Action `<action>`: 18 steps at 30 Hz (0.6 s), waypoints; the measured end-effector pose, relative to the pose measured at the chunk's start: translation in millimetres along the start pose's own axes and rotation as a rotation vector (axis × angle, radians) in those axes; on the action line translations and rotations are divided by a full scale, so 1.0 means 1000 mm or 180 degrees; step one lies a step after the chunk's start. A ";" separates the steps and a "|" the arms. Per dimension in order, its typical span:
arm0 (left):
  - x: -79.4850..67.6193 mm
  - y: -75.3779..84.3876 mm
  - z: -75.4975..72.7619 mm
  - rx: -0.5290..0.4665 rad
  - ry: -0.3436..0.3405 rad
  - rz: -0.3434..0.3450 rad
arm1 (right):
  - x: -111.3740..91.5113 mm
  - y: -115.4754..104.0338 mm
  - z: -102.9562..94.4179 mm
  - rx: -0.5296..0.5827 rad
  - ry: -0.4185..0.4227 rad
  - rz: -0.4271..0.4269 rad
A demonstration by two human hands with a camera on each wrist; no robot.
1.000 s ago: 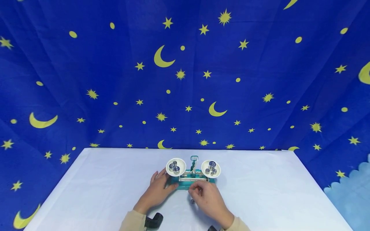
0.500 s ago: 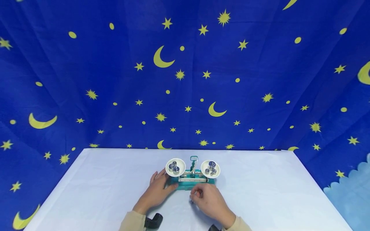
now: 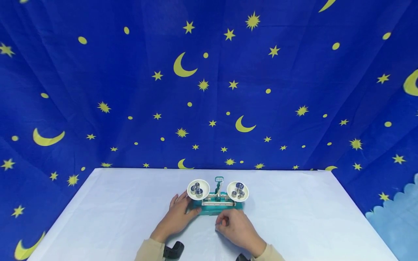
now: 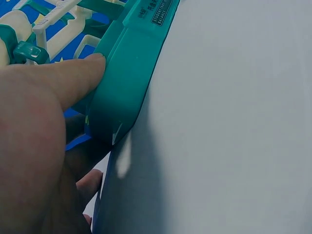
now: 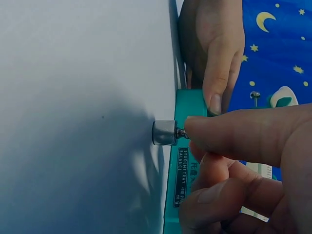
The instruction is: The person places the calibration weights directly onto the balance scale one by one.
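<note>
A teal tray balance (image 3: 222, 210) stands on the white table. My left hand (image 3: 177, 215) grips its left end, the thumb (image 4: 83, 73) on top of the base and the other fingers around the end. In front of the base, my right hand (image 3: 236, 226) pinches the thin knob of a small silver cylindrical weight (image 5: 165, 132) between thumb and forefinger. The weight is upright, its bottom close to the tabletop; from the head view, the hand hides it. Three weights (image 3: 197, 190) sit in the left white pan (image 3: 205, 183). Several more weights (image 3: 239, 188) sit in the right pan (image 3: 246, 187).
The white table (image 3: 130, 203) is backed by a blue cloth (image 3: 147, 101) with yellow moons and stars. Behind the beam rises the balance's teal pointer post (image 3: 218, 186). A black wrist strap (image 3: 174, 250) shows at the left sleeve.
My right hand has come down slightly toward the front of the table and pinched the weight that stood there. My left hand has stayed on the balance.
</note>
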State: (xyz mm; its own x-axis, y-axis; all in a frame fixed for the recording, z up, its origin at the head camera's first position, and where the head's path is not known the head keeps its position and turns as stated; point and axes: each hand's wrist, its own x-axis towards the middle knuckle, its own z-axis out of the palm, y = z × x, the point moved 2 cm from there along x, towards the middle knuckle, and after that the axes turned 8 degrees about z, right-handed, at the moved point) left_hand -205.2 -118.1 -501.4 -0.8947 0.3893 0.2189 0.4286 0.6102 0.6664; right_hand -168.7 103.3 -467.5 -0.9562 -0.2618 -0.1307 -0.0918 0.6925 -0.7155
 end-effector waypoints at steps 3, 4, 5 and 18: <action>0.000 0.000 0.000 0.0007 -0.0008 -0.0012 | 0.000 0.001 0.001 0.0011 -0.0050 0.0014; 0.000 0.000 0.000 0.0010 -0.0011 -0.0015 | 0.000 0.001 0.001 0.0015 -0.0065 0.0021; 0.000 0.000 0.000 0.0013 -0.0014 -0.0019 | 0.000 0.001 0.001 0.0019 -0.0079 0.0030; -0.001 0.001 -0.001 -0.0001 0.0006 -0.0003 | 0.000 0.003 0.002 0.0055 -0.0132 0.0039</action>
State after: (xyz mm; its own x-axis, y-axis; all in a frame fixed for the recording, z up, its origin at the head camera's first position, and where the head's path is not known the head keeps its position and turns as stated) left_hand -204.2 -118.1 -500.1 -0.8953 0.3875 0.2196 0.4277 0.6103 0.6668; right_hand -168.8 103.9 -471.5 -0.9449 -0.2813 -0.1676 -0.0750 0.6843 -0.7254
